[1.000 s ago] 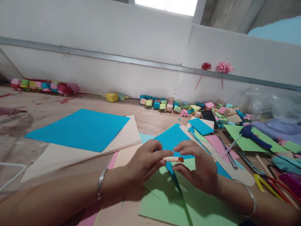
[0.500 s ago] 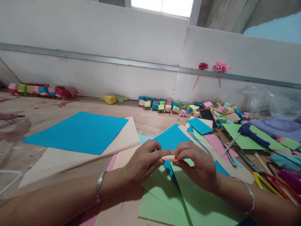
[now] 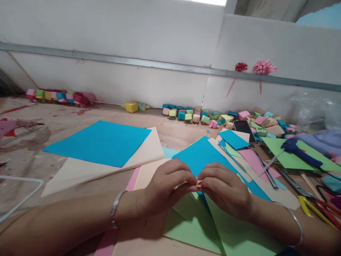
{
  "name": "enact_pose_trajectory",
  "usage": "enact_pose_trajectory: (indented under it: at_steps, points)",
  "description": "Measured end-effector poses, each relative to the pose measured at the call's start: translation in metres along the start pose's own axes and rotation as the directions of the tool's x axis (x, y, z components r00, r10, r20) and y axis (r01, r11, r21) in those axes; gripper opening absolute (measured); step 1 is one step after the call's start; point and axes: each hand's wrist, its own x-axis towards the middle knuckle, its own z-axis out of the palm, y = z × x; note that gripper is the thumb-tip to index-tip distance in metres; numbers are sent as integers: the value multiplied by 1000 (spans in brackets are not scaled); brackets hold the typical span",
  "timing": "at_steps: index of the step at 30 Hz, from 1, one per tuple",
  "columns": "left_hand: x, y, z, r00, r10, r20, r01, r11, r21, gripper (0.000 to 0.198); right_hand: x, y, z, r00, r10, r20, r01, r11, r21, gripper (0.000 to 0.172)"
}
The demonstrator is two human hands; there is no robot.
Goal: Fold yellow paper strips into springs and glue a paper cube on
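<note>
Between the fingertips of both hands is a small folded piece of peach paper [image 3: 199, 184], mostly covered by the fingers. My left hand [image 3: 170, 183] pinches its left end, and my right hand [image 3: 226, 188] pinches its right end, so the fingertips almost meet. Beneath the hands lie green paper sheets [image 3: 194, 227] and a blue paper sheet [image 3: 195, 153]. To the left, a large blue sheet [image 3: 98, 144] rests on a peach sheet [image 3: 66, 176].
Small folded paper blocks [image 3: 183, 115] line the wall. At right lie a dark phone [image 3: 244, 131], a blue glue gun [image 3: 301, 152], scissors [image 3: 306, 206] and tweezers [image 3: 266, 170]. A pink glue gun [image 3: 13, 125] is at far left, above a white wire stand [image 3: 23, 179].
The fingertips have come closer together, and less of the peach paper shows between them. The view has tilted down and turned slightly left, bringing the pink glue gun into sight.
</note>
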Motion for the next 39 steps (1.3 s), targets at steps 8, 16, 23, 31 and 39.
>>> enact_pose_trajectory:
  at_steps: [8, 16, 23, 31, 39]
  points:
    - [0, -4, 1, 997, 80, -13, -80, 997, -22, 10, -1, -2, 1, 1000, -14, -11, 15, 1000, 16, 10]
    - [2, 1, 0, 998, 61, -33, -61, 998, 14, 5, -1, -3, 5, 999, 15, -46, -13, 999, 48, 11]
    - [3, 4, -2, 1000, 6, 1, -6, 1000, -14, 6, -5, -4, 5, 999, 3, -52, -1, 1000, 26, 11]
    - [5, 1, -7, 944, 326, 54, -328, 904, 273, 11, -4, -1, -5, 985, -170, -19, 160, 955, -252, 13]
    - [10, 17, -16, 839, 504, 204, -536, 700, 472, 17, -3, -16, -14, 920, -368, 135, 389, 814, -431, 33]
